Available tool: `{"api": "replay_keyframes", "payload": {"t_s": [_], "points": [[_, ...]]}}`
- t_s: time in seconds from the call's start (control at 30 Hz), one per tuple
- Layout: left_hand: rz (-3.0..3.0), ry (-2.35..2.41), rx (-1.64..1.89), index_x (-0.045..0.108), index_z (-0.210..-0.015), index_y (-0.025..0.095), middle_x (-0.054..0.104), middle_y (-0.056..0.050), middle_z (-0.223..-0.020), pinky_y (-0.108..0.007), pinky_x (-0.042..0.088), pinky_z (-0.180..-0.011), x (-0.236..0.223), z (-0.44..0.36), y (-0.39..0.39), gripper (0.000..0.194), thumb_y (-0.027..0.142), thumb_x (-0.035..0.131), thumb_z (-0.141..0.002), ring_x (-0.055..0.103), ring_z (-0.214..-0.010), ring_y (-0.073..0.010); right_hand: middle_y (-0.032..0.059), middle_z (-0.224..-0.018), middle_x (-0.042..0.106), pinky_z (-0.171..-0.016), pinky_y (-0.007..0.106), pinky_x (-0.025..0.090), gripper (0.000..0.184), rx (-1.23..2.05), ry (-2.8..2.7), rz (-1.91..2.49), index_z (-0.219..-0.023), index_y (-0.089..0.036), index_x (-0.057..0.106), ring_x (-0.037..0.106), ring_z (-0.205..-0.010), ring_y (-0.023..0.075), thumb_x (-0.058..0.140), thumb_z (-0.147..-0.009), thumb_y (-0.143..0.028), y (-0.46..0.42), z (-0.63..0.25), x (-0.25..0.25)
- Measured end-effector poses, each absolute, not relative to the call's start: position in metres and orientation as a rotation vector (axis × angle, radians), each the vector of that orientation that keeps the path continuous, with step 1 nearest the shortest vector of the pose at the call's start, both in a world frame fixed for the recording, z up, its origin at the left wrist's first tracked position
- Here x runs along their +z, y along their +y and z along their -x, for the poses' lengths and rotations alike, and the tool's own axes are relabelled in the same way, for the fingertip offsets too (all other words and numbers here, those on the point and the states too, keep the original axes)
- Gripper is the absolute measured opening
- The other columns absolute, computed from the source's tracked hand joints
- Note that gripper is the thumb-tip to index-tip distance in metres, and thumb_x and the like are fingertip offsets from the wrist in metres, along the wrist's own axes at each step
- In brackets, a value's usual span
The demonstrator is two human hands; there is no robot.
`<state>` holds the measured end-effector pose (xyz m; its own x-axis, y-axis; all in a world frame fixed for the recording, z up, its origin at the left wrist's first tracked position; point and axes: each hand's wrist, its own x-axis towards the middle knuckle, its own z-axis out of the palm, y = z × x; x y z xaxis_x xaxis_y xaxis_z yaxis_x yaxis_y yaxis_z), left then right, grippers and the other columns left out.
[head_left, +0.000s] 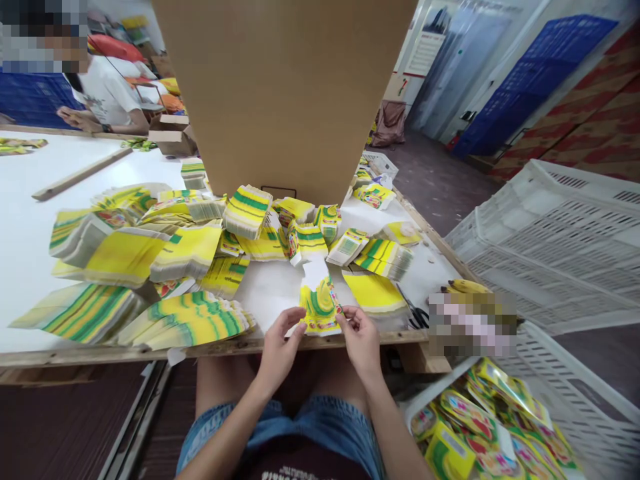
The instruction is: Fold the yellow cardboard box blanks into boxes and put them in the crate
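Note:
Between my two hands, at the table's front edge, is a yellow printed carton (317, 307) with a banana picture and a white flap at its far end. The fingers of my left hand (283, 340) pinch its left side. My right hand (361, 337) grips the right edge between thumb and fingers. Beyond lie fanned stacks of flat yellow-and-green cartons (185, 320), and another stack (247, 210) rests on the pile. To the right of my right hand is a flat yellow carton (375, 293), with black-handled scissors (417, 315) beside it.
A tall brown cardboard sheet (285, 93) stands across the table (30, 267). White crates (550, 247) stand to the right; the lower crate (575, 373) holds yellow packs (480, 420). Bananas (467, 288) sit at the table corner. A person (113, 93) sits at the far left.

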<state>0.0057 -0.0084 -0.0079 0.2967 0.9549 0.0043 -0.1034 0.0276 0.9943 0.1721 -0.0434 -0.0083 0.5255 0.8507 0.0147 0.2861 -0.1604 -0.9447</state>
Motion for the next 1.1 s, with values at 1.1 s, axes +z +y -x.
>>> {"api": "replay_keyframes", "payload": {"t_s": [1.1], "points": [[-0.598,0.558,0.831,0.071,-0.098,0.014,0.075,-0.009,-0.087,-0.034,0.053,-0.078,0.024,-0.011,-0.02,0.035,0.033,0.077,-0.07,0.069,-0.083,-0.0234,0.0079,-0.083,0.07,-0.07,0.032,0.052,0.036,0.984,-0.966,1.504,-0.092,-0.016,0.068,0.063,-0.077,0.0236,0.065,-0.079,-0.05,-0.085,-0.136,0.026]]}}
